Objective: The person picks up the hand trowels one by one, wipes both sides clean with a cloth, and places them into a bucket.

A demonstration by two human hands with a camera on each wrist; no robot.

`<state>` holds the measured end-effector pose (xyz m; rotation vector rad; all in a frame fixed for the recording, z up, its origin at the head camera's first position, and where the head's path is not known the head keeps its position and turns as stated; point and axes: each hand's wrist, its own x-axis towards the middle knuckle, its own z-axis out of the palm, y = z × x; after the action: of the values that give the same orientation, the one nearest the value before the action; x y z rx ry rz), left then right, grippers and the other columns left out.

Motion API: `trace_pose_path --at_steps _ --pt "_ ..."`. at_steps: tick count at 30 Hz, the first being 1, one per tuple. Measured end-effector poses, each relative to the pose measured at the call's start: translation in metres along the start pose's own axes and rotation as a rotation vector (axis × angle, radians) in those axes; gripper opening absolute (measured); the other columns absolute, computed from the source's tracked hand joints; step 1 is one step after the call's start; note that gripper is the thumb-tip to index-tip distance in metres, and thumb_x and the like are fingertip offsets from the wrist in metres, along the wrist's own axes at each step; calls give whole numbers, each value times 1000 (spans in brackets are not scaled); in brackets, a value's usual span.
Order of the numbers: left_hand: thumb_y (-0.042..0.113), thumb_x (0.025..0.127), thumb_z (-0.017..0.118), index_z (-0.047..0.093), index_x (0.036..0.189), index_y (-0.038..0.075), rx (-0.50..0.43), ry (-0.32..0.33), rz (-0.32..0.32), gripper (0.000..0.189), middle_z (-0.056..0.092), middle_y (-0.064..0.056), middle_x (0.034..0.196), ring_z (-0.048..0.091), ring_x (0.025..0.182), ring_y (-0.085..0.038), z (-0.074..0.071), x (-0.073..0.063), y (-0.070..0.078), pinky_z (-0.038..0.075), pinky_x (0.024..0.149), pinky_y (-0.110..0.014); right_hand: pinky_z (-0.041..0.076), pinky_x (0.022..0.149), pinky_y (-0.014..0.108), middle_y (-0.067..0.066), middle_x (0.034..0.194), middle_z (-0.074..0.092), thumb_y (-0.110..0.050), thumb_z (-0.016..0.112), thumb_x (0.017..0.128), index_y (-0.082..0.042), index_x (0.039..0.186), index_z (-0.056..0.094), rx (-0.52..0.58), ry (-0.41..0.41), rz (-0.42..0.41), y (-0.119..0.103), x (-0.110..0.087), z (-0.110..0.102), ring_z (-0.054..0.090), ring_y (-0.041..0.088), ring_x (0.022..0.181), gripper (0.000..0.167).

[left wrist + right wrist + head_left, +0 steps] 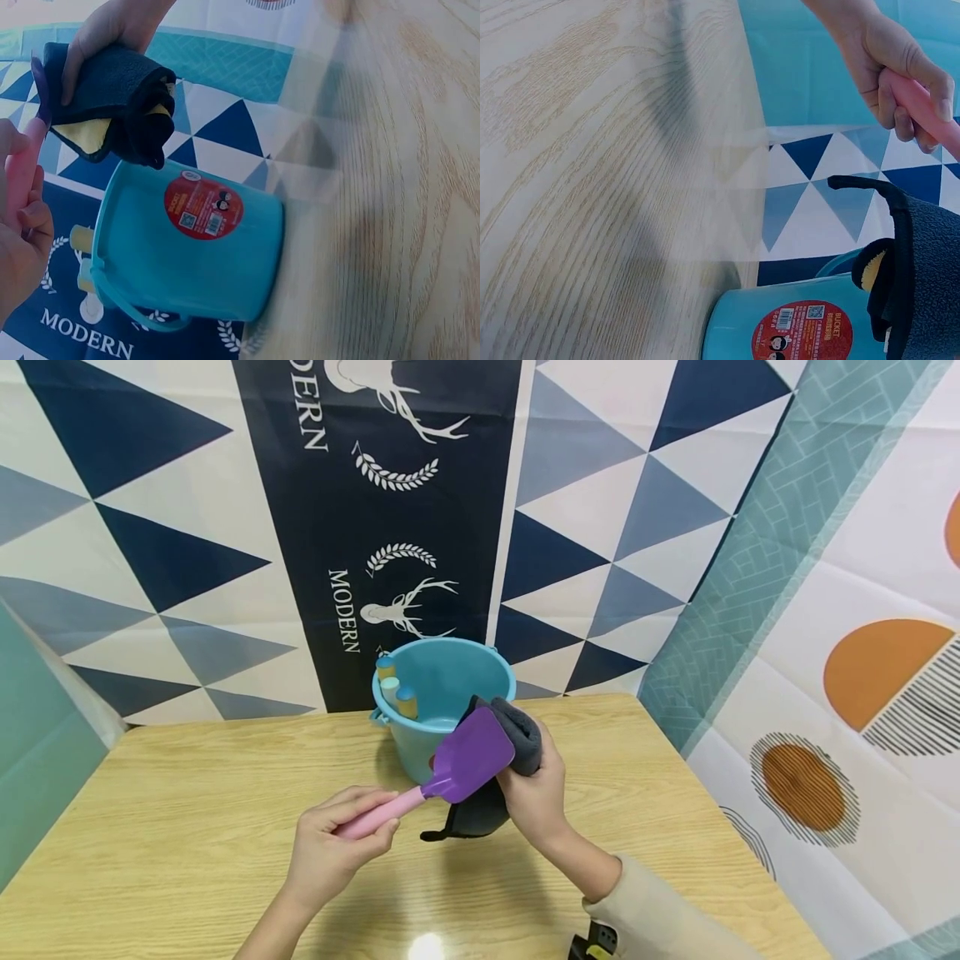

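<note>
My left hand (330,843) grips the pink handle of a toy shovel (474,753), its purple blade slanting up to the right. A folded dark grey cloth (480,814) with black edging and a hanging loop is held in my right hand (542,789). In the left wrist view the blade stands edge-on right at the cloth (112,82), whose yellow inner side peeks out. Both are above the table, in front of a light blue bucket (412,747). Several yellow and pale tubes (406,702) with blue or mint caps stand inside the bucket's left side.
The bucket stands near the back edge of a wooden table (210,810). A round red label (204,208) is on its side, and its handle (139,311) hangs down. Patterned sheets (622,502) rise behind the table and at the right.
</note>
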<state>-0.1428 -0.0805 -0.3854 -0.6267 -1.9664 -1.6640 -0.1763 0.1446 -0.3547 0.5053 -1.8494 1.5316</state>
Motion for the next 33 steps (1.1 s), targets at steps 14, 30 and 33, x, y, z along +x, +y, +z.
trace_pose_path --at_steps 14,30,33 --pt "-10 64 77 74 92 5 -49 -38 41 31 70 1 92 63 83 -4 3 0 2 51 64 -16 47 92 20 16 116 61 18 55 78 -1 124 54 -116 -82 -69 3 -5 5 55 4 108 50" --pt "-11 63 77 74 92 4 10 50 52 33 71 -3 89 62 81 -4 1 2 2 51 64 -14 47 89 20 16 115 60 9 65 77 -2 125 52 -38 -19 67 -2 -6 5 56 1 105 51" --pt "-11 63 76 74 91 4 16 67 33 32 71 -3 89 62 80 -4 2 2 2 51 63 -14 48 87 19 16 115 59 8 66 78 0 126 51 -16 6 70 -4 -7 5 56 1 104 51"
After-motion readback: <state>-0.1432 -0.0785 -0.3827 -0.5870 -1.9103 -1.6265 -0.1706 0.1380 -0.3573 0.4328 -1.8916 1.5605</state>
